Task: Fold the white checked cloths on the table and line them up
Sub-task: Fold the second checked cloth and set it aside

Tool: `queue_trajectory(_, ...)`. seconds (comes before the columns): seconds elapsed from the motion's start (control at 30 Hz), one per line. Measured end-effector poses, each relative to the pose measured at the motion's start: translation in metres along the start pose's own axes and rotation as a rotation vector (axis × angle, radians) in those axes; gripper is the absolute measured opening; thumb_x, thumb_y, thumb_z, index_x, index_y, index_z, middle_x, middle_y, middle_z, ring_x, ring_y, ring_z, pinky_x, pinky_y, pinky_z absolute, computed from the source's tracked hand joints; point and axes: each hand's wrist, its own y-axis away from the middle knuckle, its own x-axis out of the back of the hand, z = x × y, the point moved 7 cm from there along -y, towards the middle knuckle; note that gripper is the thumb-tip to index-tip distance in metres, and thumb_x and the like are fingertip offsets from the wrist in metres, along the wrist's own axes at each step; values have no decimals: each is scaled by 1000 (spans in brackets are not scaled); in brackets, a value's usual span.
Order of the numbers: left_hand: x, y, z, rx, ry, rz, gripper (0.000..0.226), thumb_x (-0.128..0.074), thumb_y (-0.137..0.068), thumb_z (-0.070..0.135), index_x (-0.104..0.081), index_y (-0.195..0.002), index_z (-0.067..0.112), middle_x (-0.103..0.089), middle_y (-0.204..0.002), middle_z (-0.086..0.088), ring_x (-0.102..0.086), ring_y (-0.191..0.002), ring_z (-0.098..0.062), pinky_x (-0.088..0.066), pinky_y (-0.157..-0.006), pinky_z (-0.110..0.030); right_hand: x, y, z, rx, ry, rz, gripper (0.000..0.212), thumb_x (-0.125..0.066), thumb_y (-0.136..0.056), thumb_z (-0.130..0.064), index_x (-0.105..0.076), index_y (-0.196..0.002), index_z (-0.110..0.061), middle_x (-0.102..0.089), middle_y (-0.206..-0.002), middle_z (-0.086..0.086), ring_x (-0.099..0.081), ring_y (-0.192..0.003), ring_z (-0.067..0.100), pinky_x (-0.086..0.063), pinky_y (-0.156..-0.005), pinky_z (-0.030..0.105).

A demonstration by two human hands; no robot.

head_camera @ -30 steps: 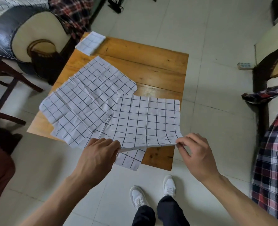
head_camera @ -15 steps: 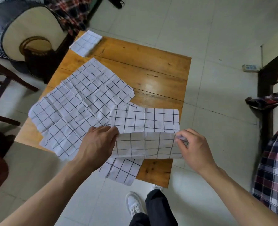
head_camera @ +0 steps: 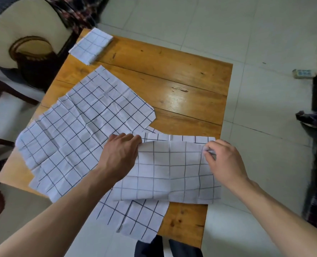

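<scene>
At the desk's near edge we pinch the top cloth [head_camera: 170,169], left hand [head_camera: 119,156] and right hand [head_camera: 222,160] each on a corner, to carry its near edge over. It's moved farther since earlier, nearly meeting the far edge. Unfolded cloths [head_camera: 83,130] lie left; one folded cloth [head_camera: 91,45], probably finished, far-left corner.

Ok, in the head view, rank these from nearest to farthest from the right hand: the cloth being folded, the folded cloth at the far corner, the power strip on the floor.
1. Cloth being folded, pinched by the right hand.
2. Power strip, far right on the floor.
3. Folded cloth, far-left table corner.
</scene>
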Motion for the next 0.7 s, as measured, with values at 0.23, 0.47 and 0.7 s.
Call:
queue_trajectory(0.23,-46,-37,-20,-34,3,-43,11,-63,-88,5,-64,-94,14,-64,-73,0,-57,-67,-28,-39,-67,-34,-33,-35,23,-71,49,52,13,-64,-84,-8,-63,-74,-17,-54,-73,-4,-53,-68,26,-48,-56,38)
queue_trajectory(0.47,-71,-50,-28,-8,-4,-48,7,-63,-91,8,-64,-94,15,-65,-74,0,-57,-69,-27,-43,-70,-39,-50,-41,43,-118,98,42,9,-67,-85,-9,-72,-92,-13,-64,-83,6,-58,-73,30,-50,-60,36)
queue_trajectory(0.7,-73,-54,-29,72,-51,-13,6,-62,-91,10,-62,-93,15,-64,-76,0,-55,-74,-27,-41,-75,-42,-47,-46,50,-129,92,40,10,-65,-88,-10,-70,-96,-13,-63,-89,3,-58,-80,27,-49,-66,35)
